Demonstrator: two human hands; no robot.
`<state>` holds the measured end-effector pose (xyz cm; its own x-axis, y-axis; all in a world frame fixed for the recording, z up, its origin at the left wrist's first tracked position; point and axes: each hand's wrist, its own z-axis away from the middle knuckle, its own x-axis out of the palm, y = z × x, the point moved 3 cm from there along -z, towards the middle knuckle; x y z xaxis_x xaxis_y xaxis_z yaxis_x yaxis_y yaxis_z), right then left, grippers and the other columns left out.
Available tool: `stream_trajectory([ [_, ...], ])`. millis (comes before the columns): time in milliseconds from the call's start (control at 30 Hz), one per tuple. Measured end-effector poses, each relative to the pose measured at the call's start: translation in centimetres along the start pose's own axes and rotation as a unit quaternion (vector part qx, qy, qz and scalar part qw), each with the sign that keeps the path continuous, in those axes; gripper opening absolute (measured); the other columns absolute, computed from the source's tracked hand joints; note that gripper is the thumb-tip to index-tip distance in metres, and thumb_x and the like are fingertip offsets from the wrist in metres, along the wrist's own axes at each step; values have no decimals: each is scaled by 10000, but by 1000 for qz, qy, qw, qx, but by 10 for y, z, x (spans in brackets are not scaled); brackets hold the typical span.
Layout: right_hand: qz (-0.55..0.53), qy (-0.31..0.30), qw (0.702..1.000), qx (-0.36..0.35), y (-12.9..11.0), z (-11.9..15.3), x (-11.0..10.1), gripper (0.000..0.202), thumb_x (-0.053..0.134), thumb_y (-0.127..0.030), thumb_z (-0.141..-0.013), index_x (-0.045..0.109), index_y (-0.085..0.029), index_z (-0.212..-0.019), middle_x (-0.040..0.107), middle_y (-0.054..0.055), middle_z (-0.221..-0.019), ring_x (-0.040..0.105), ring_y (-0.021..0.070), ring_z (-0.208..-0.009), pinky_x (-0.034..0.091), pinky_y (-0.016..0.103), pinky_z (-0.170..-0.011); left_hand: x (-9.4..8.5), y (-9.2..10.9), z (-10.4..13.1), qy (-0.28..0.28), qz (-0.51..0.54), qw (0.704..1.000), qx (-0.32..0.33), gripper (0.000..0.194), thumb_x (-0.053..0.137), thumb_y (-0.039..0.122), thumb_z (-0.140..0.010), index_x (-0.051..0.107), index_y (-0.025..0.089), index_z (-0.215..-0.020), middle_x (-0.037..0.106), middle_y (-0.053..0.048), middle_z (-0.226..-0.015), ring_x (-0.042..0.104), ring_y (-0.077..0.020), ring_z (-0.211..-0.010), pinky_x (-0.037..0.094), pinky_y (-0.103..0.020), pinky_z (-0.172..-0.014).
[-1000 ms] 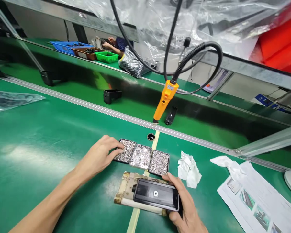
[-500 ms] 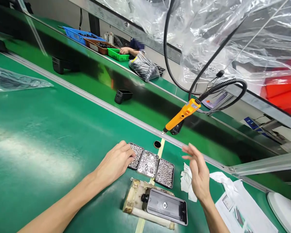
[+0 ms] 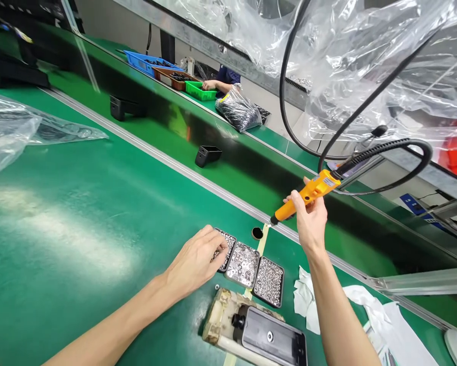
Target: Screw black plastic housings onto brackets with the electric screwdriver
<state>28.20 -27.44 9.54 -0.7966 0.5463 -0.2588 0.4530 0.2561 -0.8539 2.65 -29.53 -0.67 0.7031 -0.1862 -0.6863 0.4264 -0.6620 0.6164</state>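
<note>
My right hand (image 3: pixel 311 218) is wrapped round an orange electric screwdriver (image 3: pixel 316 187), which hangs tilted on a black cable. My left hand (image 3: pixel 197 254) reaches over the leftmost of three small trays, its fingers curled down at the metal parts (image 3: pixel 228 248). Whatever is between those fingertips is hidden. Small washer-like rings fill the middle tray (image 3: pixel 242 264), and tiny metal pieces fill the right tray (image 3: pixel 269 281). Nearer to me, a dark rectangular housing (image 3: pixel 276 333) with a black round neck rests on a worn fixture block (image 3: pixel 214 316). A metal ring (image 3: pixel 270 336) lies inside the housing.
Behind the trays sits a small round black-topped piece (image 3: pixel 257 233). White cloth (image 3: pixel 306 300) and printed paper (image 3: pixel 407 330) lie at right. A metal rail (image 3: pixel 167 160) crosses the bench. Clear plastic (image 3: pixel 33 124) lies left. Across the line, a co-worker's hand touches a green bin (image 3: pixel 200 91).
My right hand has moved up and forward and taken hold of the electric screwdriver. My left hand stays at the leftmost tray. The whole view has shifted slightly.
</note>
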Motion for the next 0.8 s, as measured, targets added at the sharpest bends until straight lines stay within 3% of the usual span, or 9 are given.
stream_trajectory([
  [167, -116, -15, 993, 34, -10, 41, -16, 432, 602, -442, -981, 540, -254, -1365, 630, -35, -780, 664, 158, -722, 568, 327, -709, 1, 10, 1, 6, 58, 998, -5, 135, 490, 167, -1025, 557, 194, -911, 624, -25, -880, 556, -203, -876, 473, -335, -760],
  [367, -307, 50, 948, 64, -51, 86, -28, 162, 665, -340, -953, 534, -256, -998, 407, -118, -569, 379, 59, -416, 364, 169, -412, 9, 46, 5, -28, 198, 980, -7, 145, 546, 206, -1019, 569, 205, -876, 613, -8, -890, 574, -177, -862, 454, -317, -791],
  [567, -354, 71, 933, -7, -97, 112, -38, 207, 585, -428, -1016, 505, -267, -913, 325, -133, -517, 252, 56, -363, 368, 151, -352, 17, 78, 5, -46, 263, 963, 29, 131, 575, 203, -1016, 615, 209, -891, 639, 2, -878, 600, -157, -832, 447, -292, -778],
  [800, -393, 27, 919, -19, -105, 123, -32, 153, 554, -369, -1034, 505, -272, -926, 342, -135, -521, 254, 49, -369, 362, 145, -372, 32, 77, 10, -19, 309, 951, 16, 93, 619, 180, -999, 648, 216, -917, 666, 15, -873, 630, -135, -817, 466, -254, -763],
])
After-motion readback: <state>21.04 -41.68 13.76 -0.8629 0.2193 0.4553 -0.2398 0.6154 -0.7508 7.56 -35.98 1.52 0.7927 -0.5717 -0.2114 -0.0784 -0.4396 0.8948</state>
